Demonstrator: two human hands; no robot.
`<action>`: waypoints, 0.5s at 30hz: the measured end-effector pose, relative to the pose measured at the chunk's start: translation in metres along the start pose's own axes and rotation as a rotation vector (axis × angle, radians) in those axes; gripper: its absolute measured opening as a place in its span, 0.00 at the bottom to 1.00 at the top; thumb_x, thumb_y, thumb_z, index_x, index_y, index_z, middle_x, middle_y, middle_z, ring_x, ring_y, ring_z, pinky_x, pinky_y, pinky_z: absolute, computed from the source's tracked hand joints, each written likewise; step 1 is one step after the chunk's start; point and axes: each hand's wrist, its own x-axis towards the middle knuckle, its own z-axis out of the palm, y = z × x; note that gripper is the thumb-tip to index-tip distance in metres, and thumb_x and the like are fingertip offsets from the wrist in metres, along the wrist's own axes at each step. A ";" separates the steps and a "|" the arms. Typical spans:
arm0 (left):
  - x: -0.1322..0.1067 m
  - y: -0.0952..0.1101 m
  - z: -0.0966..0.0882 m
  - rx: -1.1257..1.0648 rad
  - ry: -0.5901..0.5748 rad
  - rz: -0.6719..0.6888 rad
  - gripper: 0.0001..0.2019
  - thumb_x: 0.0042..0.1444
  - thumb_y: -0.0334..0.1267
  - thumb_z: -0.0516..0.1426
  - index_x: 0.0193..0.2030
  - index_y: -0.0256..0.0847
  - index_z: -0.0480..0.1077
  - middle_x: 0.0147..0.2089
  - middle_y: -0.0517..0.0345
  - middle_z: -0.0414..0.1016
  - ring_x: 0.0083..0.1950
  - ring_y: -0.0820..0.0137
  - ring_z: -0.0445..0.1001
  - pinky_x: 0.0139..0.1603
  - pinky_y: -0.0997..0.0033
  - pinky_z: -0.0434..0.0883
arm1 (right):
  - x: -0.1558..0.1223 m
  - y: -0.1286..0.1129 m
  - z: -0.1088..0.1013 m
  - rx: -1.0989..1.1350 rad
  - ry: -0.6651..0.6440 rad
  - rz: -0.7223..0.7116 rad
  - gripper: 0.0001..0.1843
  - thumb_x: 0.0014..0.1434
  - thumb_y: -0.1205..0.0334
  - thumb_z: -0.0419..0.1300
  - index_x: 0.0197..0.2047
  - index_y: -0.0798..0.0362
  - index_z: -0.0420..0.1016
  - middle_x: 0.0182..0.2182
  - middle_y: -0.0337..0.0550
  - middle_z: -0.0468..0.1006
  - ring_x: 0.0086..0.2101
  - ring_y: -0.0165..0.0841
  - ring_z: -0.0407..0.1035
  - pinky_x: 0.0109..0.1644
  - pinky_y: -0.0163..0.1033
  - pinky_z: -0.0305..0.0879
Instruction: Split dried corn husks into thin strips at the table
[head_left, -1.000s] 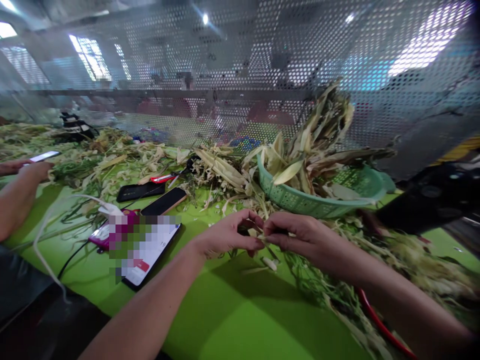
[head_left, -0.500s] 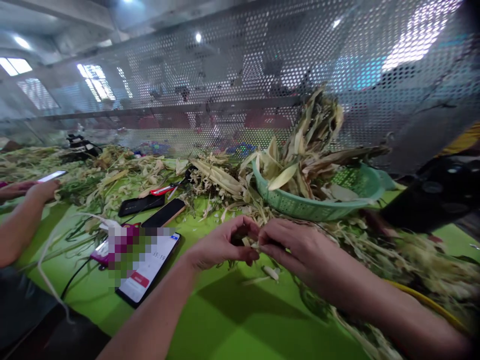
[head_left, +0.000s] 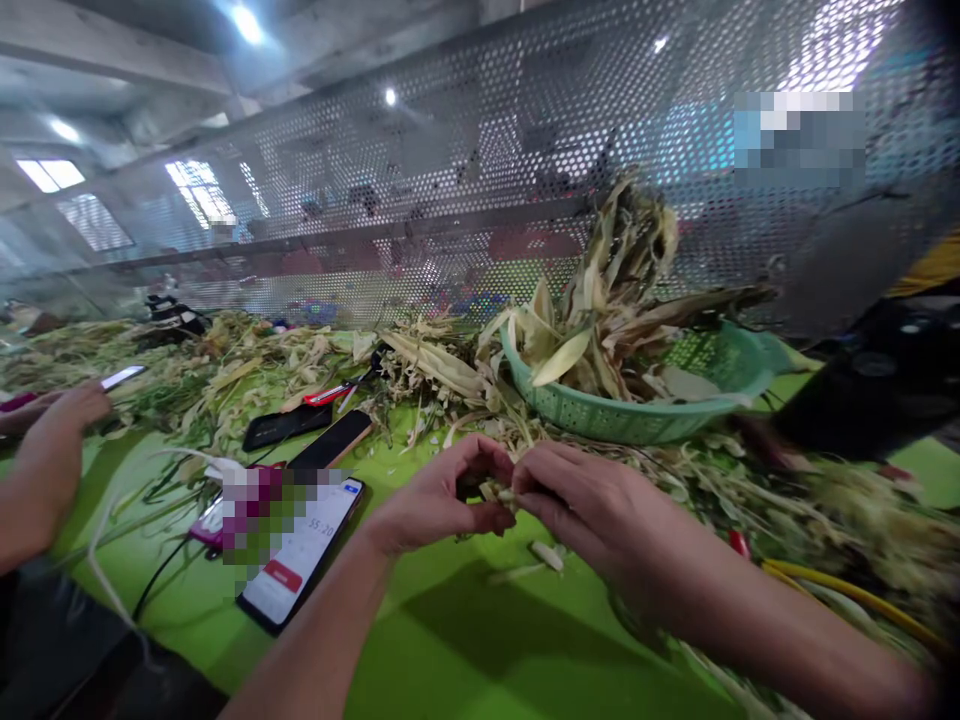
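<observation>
My left hand [head_left: 454,490] curls its thumb and fingers round a small pale piece of dried plant [head_left: 495,492], which looks like corn husk. Most of that piece is hidden by the fingers. Pressed close against it from the other side, my right hand [head_left: 581,495] pinches its end between thumb and fingertips. Both hands are held just above the green table [head_left: 450,660]. Below them a short pale scrap [head_left: 550,556] lies on the table beside a thin strip.
Behind my hands stands a green plastic basket [head_left: 622,418] with dry corn husks [head_left: 592,330]. Loose plant matter [head_left: 862,510] covers the right side. A lit phone [head_left: 289,570] lies left of my forearm. At the far left, another person's hand [head_left: 79,405] holds a phone.
My hands stay together at the same piece, with only slight finger movement. The view has shifted slightly, and the phone's timer has advanced by a second.
</observation>
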 end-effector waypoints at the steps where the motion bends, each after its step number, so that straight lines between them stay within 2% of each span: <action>1: 0.000 0.000 0.000 0.020 0.005 0.009 0.18 0.48 0.34 0.65 0.42 0.39 0.63 0.41 0.56 0.67 0.42 0.74 0.67 0.39 0.75 0.66 | 0.000 0.001 0.001 -0.011 -0.002 -0.022 0.10 0.65 0.70 0.49 0.34 0.55 0.68 0.31 0.44 0.72 0.31 0.32 0.66 0.34 0.36 0.62; 5: 0.001 0.000 0.002 0.110 0.016 0.030 0.17 0.49 0.34 0.64 0.43 0.38 0.63 0.40 0.56 0.68 0.42 0.73 0.67 0.44 0.72 0.66 | -0.002 0.004 0.007 -0.038 0.001 -0.030 0.09 0.64 0.71 0.50 0.32 0.54 0.67 0.30 0.43 0.71 0.29 0.31 0.65 0.33 0.35 0.60; 10: 0.001 -0.004 0.005 0.235 0.013 0.007 0.15 0.50 0.33 0.62 0.44 0.38 0.64 0.39 0.57 0.68 0.38 0.74 0.66 0.41 0.73 0.66 | -0.003 0.003 0.010 -0.056 -0.034 0.027 0.08 0.61 0.72 0.52 0.30 0.53 0.65 0.29 0.41 0.69 0.26 0.29 0.63 0.30 0.34 0.56; 15: 0.002 -0.010 0.004 0.309 0.034 0.004 0.15 0.51 0.34 0.60 0.45 0.38 0.65 0.38 0.58 0.69 0.37 0.75 0.66 0.41 0.73 0.66 | -0.005 0.002 0.018 -0.151 0.036 -0.002 0.09 0.58 0.76 0.52 0.31 0.54 0.67 0.27 0.41 0.70 0.25 0.30 0.62 0.30 0.36 0.53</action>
